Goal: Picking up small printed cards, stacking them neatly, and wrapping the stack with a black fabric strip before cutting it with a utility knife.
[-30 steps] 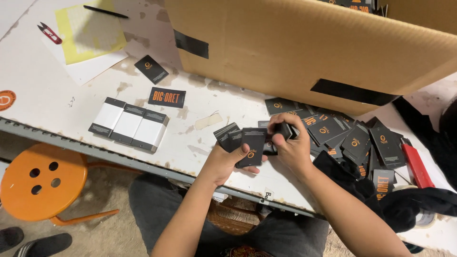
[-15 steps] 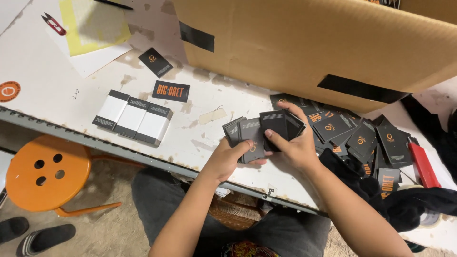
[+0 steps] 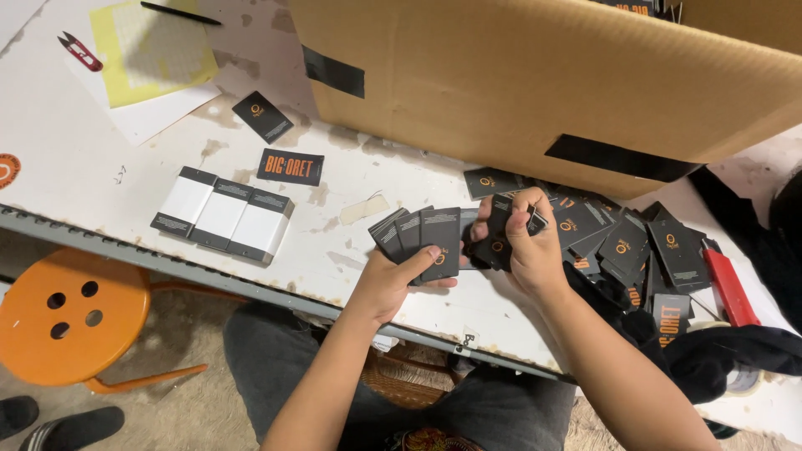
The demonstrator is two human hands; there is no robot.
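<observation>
My left hand (image 3: 394, 282) holds a fanned set of black cards (image 3: 419, 236) over the white table's (image 3: 75, 159) front edge, thumb pressed on the top card. Just to its right, my right hand (image 3: 528, 249) grips a few more black cards (image 3: 499, 235) with orange marks. A loose heap of the same black cards (image 3: 628, 240) lies on the table to the right of both hands, below the big cardboard box (image 3: 535, 79).
Three white-faced packs (image 3: 222, 214) lie in a row at the left, with two single black cards (image 3: 289, 167) behind them. Red snips (image 3: 81, 52), yellow paper (image 3: 149, 52) and a pen sit far left. A red cutter (image 3: 730, 286) lies right; an orange stool (image 3: 73, 313) stands below.
Both hands have drawn closer together. My right hand has lifted several cards from the heap and brought them beside the fan in my left hand.
</observation>
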